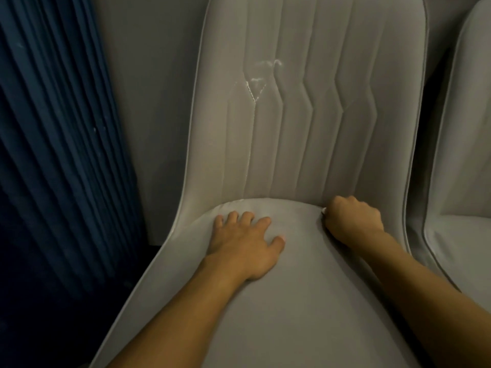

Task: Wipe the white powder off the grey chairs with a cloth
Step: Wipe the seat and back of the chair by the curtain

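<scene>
A grey padded chair [305, 301] with a stitched zigzag backrest fills the view. White powder [261, 75] streaks the backrest's left seams, and a thin white line runs down one seam to the seat's back edge. My left hand [245, 244] rests flat on the seat with its fingers spread. At the crease between seat and backrest, my right hand [353, 219] is curled into a fist. A small white bit, seemingly the cloth [324, 210], peeks out at its left edge; the rest of it is hidden.
A second grey chair [462, 181] stands close on the right. Dark blue pleated curtains [53, 155] hang on the left, with a grey wall [154, 102] behind the chair.
</scene>
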### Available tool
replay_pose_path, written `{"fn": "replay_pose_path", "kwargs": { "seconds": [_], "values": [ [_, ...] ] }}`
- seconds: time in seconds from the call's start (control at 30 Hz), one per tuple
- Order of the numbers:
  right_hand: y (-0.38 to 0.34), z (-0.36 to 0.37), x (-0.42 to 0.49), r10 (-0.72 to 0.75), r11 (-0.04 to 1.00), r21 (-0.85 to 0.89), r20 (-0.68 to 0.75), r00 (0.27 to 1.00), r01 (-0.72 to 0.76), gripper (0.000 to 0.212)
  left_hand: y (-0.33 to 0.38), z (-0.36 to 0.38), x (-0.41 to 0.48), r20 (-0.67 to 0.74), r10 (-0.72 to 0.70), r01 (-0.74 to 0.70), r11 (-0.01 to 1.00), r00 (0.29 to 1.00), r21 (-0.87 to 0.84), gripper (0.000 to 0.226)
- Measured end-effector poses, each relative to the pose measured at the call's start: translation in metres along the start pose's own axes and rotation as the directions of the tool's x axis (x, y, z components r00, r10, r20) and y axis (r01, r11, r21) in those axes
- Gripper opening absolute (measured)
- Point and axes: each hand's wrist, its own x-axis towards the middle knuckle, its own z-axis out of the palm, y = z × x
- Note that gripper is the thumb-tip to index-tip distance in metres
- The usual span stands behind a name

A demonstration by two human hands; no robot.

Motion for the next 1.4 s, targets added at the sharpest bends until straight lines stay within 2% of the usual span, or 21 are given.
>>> {"fn": "replay_pose_path", "kwargs": {
  "seconds": [0.1,0.13,0.2,0.3,0.37,0.43,0.53,0.63,0.73,0.87,0.97,1.2,1.33,1.4],
  "values": [
    [-0.018,-0.002,0.015,0.008,0.992,0.125,0.071,0.997,-0.017,0.015,0.0,0.002,0.002,-0.007,0.005,-0.005,1.0,1.0,-0.007,0.067],
    [-0.03,-0.001,0.022,-0.04,0.982,0.189,0.086,0.996,0.023,0.021,0.001,0.003,0.001,-0.02,0.008,-0.008,1.0,1.0,-0.006,0.066],
    [-0.065,0.0,0.034,-0.24,0.923,0.326,0.078,0.968,0.203,0.031,0.001,0.004,0.001,-0.068,0.014,-0.013,1.0,0.998,0.016,0.065],
    [-0.119,-0.01,0.039,-0.568,0.77,0.408,0.086,0.819,0.491,0.027,0.003,0.004,0.001,-0.096,0.012,-0.008,0.999,0.995,0.049,0.069],
    [-0.141,-0.016,0.04,-0.668,0.697,0.423,0.09,0.739,0.579,0.024,0.001,0.005,0.001,-0.068,0.007,-0.003,0.998,0.998,0.066,0.071],
    [-0.147,-0.015,0.043,-0.69,0.686,0.382,0.07,0.721,0.619,0.025,-0.001,0.005,0.002,-0.074,0.013,-0.008,0.997,0.997,0.074,0.071],
    [-0.134,-0.011,0.046,-0.598,0.772,0.319,0.073,0.798,0.549,0.028,-0.002,0.007,0.002,-0.123,0.042,-0.038,0.999,0.992,0.031,0.065],
    [-0.114,-0.003,0.044,-0.457,0.875,0.172,-0.011,0.889,0.452,0.028,-0.005,0.009,0.003,-0.155,0.04,-0.04,0.999,0.987,0.006,0.062],
    [-0.084,0.004,0.033,-0.369,0.926,0.063,-0.062,0.927,0.373,0.03,-0.007,0.008,0.003,-0.11,0.025,-0.029,0.999,0.994,-0.032,0.065],
    [-0.03,0.003,0.02,-0.195,0.98,-0.058,-0.069,0.978,0.192,0.029,-0.007,0.006,0.002,-0.067,0.018,-0.023,0.997,0.998,-0.068,0.065],
    [-0.001,-0.002,0.002,-0.075,0.994,-0.081,0.0,0.997,0.075,0.028,-0.005,0.004,-0.001,-0.063,0.012,-0.016,0.998,0.998,-0.061,0.065],
    [0.033,-0.007,-0.051,0.088,0.995,-0.052,0.073,0.993,-0.084,0.024,-0.006,0.005,0.001,-0.056,-0.001,-0.002,0.998,0.998,-0.058,0.067],
    [0.038,-0.01,-0.062,0.075,0.997,-0.031,0.054,0.996,-0.073,0.03,-0.005,0.006,0.002,-0.072,-0.005,0.001,0.999,0.997,-0.052,0.066],
    [0.032,-0.011,-0.052,0.017,0.998,0.06,-0.008,1.0,-0.016,0.039,-0.005,0.006,0.003,-0.085,-0.007,0.003,0.999,0.996,-0.042,0.066]
  ]
}}
